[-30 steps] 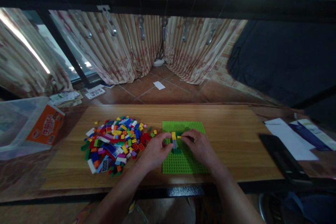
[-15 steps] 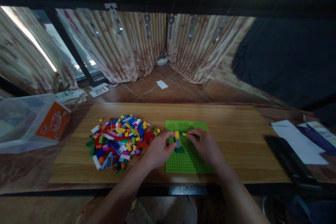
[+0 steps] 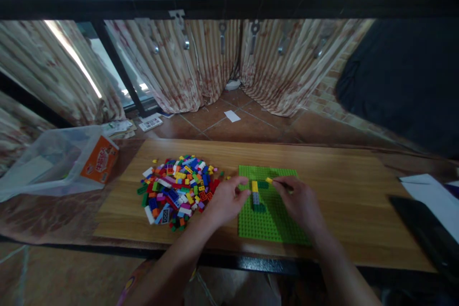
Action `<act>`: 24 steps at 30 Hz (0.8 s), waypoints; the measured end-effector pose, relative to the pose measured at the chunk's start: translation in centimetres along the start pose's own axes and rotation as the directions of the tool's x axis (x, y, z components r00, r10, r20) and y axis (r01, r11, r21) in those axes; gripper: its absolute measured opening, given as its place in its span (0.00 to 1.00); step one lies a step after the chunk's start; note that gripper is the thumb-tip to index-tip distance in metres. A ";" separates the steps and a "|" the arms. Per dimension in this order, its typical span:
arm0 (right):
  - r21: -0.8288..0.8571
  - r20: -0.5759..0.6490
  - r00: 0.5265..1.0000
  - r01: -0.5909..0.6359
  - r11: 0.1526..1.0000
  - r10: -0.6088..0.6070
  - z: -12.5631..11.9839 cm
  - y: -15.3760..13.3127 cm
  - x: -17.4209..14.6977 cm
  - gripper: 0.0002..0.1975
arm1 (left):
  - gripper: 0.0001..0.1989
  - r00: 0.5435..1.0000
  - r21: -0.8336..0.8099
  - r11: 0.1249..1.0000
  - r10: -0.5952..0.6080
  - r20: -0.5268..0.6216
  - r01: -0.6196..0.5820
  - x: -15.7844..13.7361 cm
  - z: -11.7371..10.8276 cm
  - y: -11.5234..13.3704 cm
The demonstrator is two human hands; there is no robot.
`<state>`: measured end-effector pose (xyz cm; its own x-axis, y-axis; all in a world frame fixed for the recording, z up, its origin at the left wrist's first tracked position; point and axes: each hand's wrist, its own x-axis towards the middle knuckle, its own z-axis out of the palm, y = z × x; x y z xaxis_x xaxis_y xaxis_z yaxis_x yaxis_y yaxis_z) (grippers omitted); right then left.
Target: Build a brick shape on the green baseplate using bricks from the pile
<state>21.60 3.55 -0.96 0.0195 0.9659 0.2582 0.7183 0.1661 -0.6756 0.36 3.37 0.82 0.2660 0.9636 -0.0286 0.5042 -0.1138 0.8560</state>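
A green studded baseplate lies on the wooden board in front of me. On it stands a short row of bricks: a yellow brick at the far end, a grey-blue brick nearer me, and dark green bricks at the near end. Another dark green brick sits right of the yellow one. My left hand is just left of the row, thumb and fingers apart, holding nothing. Above the plate, my right hand pinches a small yellow brick between its fingertips.
A heap of mixed coloured bricks lies left of the plate on the wooden board. Beyond the board's left edge stands a clear plastic box with an orange label. A black flat object and white paper lie at the right.
My left hand has drawn away leftward from the brick row. The right hand, with the small yellow brick, has moved slightly right of the row. The whole view has shifted.
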 end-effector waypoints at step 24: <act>-0.035 0.236 0.911 0.357 0.933 -0.339 8.2 -6.6 -2.7 0.09 | 0.11 0.842 0.095 0.991 -0.031 -0.539 0.097 0.3 -10.2 -3.2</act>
<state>11.05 1.45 -2.87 -0.3902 0.8700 0.3015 0.7020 0.4930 -0.5139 -9.58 6.44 3.36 -0.2345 0.9450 0.2281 0.6037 -0.0424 0.7961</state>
